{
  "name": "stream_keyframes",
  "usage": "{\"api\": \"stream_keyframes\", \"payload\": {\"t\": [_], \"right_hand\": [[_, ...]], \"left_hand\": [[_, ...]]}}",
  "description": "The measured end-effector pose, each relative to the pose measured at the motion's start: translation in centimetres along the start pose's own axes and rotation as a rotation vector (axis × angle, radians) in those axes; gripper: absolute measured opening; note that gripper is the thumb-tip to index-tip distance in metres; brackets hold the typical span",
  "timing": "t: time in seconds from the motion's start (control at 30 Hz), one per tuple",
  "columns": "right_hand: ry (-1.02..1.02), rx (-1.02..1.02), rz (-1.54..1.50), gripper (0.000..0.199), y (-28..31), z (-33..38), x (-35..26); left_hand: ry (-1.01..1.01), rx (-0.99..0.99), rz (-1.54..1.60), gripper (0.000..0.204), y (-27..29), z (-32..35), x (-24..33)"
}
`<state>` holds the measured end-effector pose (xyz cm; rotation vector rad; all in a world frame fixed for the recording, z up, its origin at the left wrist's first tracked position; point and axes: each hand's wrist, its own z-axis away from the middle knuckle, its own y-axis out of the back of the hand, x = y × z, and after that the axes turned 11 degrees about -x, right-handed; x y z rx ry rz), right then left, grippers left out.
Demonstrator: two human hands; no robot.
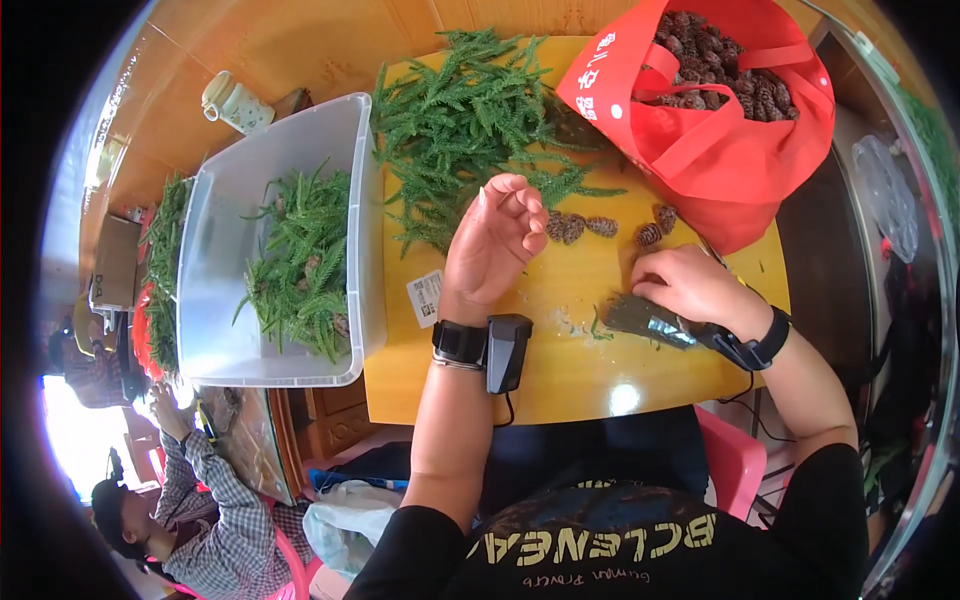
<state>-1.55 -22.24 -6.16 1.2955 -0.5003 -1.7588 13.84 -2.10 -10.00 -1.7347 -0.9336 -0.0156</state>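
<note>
My left hand (495, 240) is raised over the middle of the yellow table, palm up, fingers loosely curled and apart, with nothing visible in it. Behind it lies a heap of green artificial pine sprigs (455, 115). At the right, the fingers of my right hand (690, 285) are pressed together over a dark, shiny flat bundle (650, 318); what they grip, if anything, is hidden. Between and beyond my hands sit several small brown pine cones (601, 227). A few green scraps are scattered beside the bundle.
A clear plastic bin (215, 290) at the left holds pine sprigs with cones. The red bag (720, 180) at the far right is full of pine cones. A white label (424, 297) lies near my left wrist. Another person (220, 530) sits at the lower left.
</note>
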Motion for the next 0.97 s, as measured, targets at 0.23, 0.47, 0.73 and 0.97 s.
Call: {"api": "stream_keyframes", "payload": {"t": [0.23,0.47,0.73,0.97], "right_hand": [[-0.014,-0.027,-0.040,0.011,0.5,-0.5,-0.3],[-0.058,0.006,-0.103,0.008,1.2,-1.2,-2.1],[-0.014,0.154,-0.609,0.009,2.5,-3.5,-2.7],[-0.029,0.147,-0.321,0.010,4.1,-5.8,-3.6]], "left_hand": [[-0.089,-0.077,-0.035,0.037,0.6,0.9,-0.1],[-0.143,-0.037,0.040,0.039,1.3,1.0,-0.3],[-0.167,0.019,0.093,0.038,1.2,0.7,-0.4],[-0.147,0.048,0.101,0.037,1.8,1.0,-0.5]]}}
